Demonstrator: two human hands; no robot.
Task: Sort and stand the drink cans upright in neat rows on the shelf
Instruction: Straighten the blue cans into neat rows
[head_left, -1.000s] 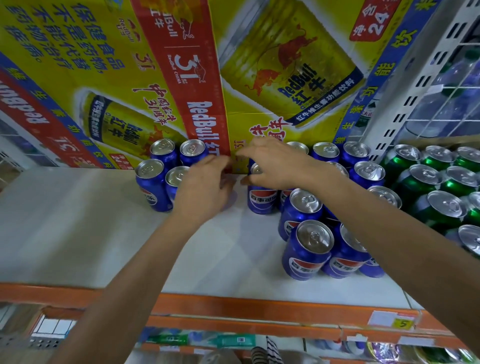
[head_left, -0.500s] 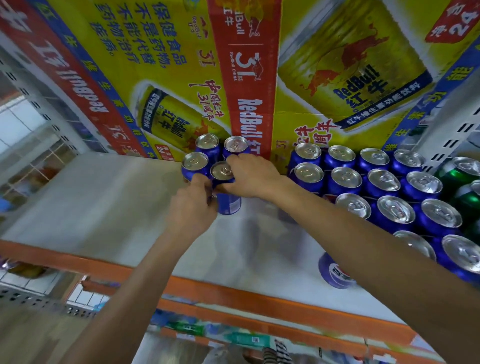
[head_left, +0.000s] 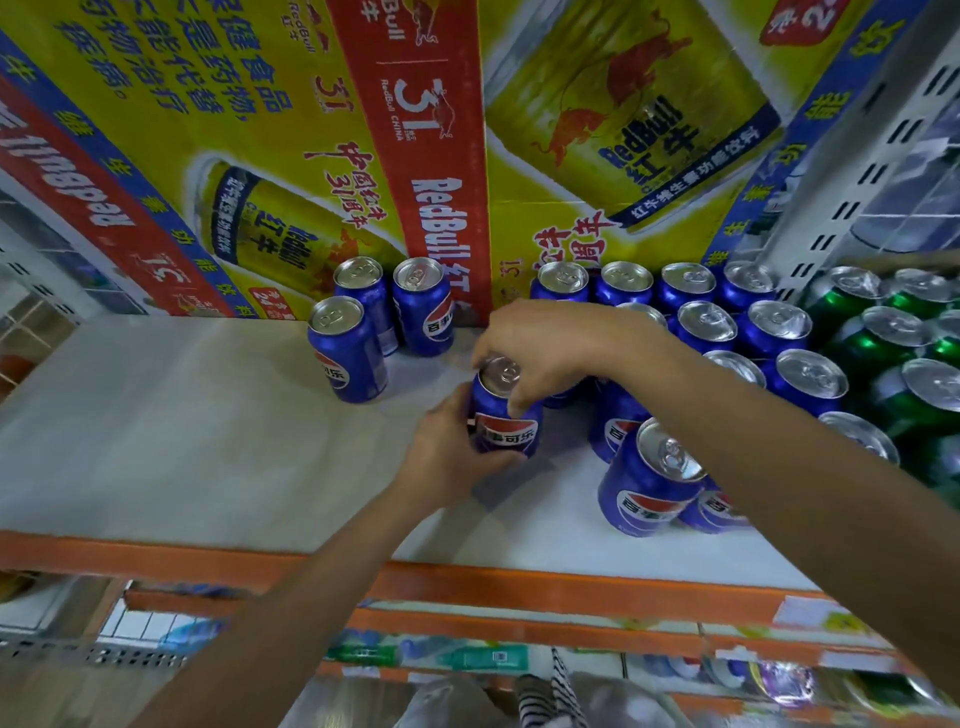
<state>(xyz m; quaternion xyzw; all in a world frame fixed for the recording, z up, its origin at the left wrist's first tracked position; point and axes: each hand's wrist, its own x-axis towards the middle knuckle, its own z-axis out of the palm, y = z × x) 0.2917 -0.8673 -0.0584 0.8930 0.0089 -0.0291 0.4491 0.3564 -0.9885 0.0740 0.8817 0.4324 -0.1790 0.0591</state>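
I've got both hands on one blue can (head_left: 503, 415), upright mid-shelf (head_left: 156, 441): left hand (head_left: 452, 452) fingers wrapped round its body, right hand (head_left: 545, 353) fingers pinching its rim, between three standing cans (head_left: 348, 348) and the packed rows (head_left: 727, 332).

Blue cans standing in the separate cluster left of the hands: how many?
3. The back-left can and back-right can stand against the carton; the front can stands before the back-left one. The held can sits between the left hand and right hand, not counted. None seems hidden.
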